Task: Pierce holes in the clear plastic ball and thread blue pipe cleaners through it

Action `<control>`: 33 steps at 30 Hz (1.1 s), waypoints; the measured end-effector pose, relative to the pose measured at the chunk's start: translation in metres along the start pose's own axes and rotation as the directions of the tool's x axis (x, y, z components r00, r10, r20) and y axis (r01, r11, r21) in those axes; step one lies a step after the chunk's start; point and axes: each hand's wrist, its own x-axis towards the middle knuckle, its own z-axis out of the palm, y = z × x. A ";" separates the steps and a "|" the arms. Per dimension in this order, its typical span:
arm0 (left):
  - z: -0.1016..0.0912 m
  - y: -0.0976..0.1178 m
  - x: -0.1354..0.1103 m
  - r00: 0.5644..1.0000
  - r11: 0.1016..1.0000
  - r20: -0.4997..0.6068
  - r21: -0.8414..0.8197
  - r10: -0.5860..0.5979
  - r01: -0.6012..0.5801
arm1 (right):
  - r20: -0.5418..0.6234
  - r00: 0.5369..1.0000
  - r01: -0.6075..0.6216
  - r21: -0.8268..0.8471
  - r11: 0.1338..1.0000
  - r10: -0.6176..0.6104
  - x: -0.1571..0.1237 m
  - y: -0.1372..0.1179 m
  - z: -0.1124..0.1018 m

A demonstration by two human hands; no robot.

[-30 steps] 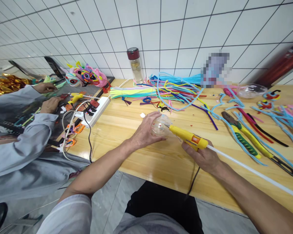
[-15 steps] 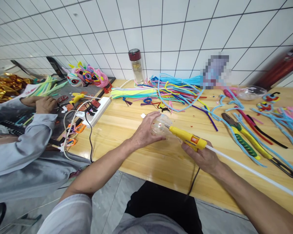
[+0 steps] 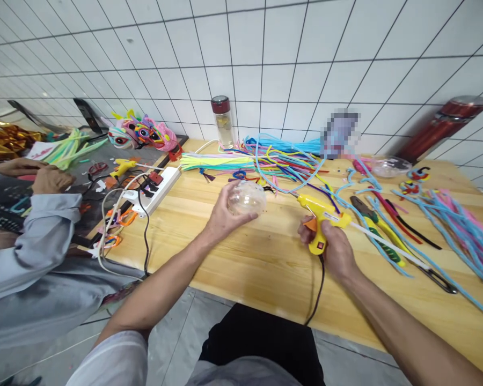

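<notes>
Over the wooden table, my left hand (image 3: 224, 210) curls round a clear, dome-like plastic piece (image 3: 247, 198), with the thumb along its near side. My right hand (image 3: 335, 244) grips a yellow hot glue gun (image 3: 324, 214) by its handle, fingers at the orange trigger. The gun's nozzle points left toward the clear piece, with a gap between them. A long white glue stick (image 3: 386, 241) sticks out of the gun's rear, and a black cord hangs from its handle. Behind both hands lie bundled pipe cleaners (image 3: 221, 162).
Pliers (image 3: 376, 228) and loose pipe cleaners (image 3: 462, 230) lie to the right. A red thermos (image 3: 430, 131) leans by the wall near another clear plastic piece (image 3: 390, 167). At left are a power strip (image 3: 159, 188), tangled cords and a co-worker's hands (image 3: 52, 177). A glass bottle (image 3: 224, 126) stands behind.
The glue gun has moved right, away from the clear plastic piece, and turned so its handle shows. My left hand has shifted slightly left with the piece. The camera view has shifted.
</notes>
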 end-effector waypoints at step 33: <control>-0.053 0.030 0.015 0.834 0.945 -0.551 -0.252 0.035 -0.207 | 0.069 0.993 -0.052 -0.505 0.862 0.100 0.087 -0.047 0.084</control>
